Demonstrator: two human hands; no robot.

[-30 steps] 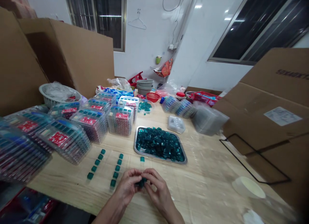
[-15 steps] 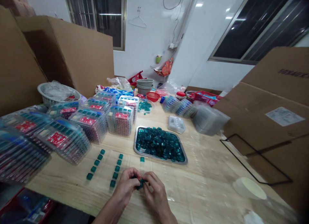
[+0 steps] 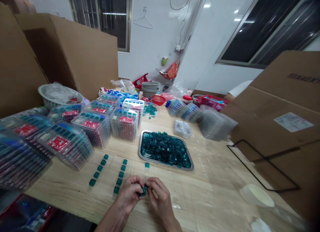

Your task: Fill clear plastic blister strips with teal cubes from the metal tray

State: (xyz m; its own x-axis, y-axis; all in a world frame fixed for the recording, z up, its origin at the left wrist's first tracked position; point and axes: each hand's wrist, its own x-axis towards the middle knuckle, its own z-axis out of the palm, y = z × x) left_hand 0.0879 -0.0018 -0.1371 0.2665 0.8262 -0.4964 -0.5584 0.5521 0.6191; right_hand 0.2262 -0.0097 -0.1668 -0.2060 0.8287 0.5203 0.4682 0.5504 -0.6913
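Observation:
My left hand (image 3: 132, 191) is closed round a few small dark-teal translucent pieces (image 3: 143, 191), near the front of the table. The fingertips of my right hand (image 3: 160, 196) are pinched at the right side of these pieces, and my fingers partly hide them. Just beyond, a metal tray (image 3: 192, 166) holds a heap of similar teal pieces (image 3: 165, 148). One single teal square (image 3: 147, 165) lies in front of the tray. To the left, several teal squares stand in two rows, a nearer row (image 3: 121, 174) and a farther-left row (image 3: 96, 174).
Stacked clear plastic cases (image 3: 92, 127) with red and teal contents fill the left side. A clear compartment tray (image 3: 182, 129) sits behind the metal tray. At right are a black wire frame (image 3: 260, 170), a pale bowl (image 3: 257, 195) and a carton (image 3: 280, 101). Another person's sleeve (image 3: 240, 89) shows behind it.
My hands stay together over almost the same spot while the fingers shift the teal pieces between them. Another person's sleeve has come into view behind the right carton.

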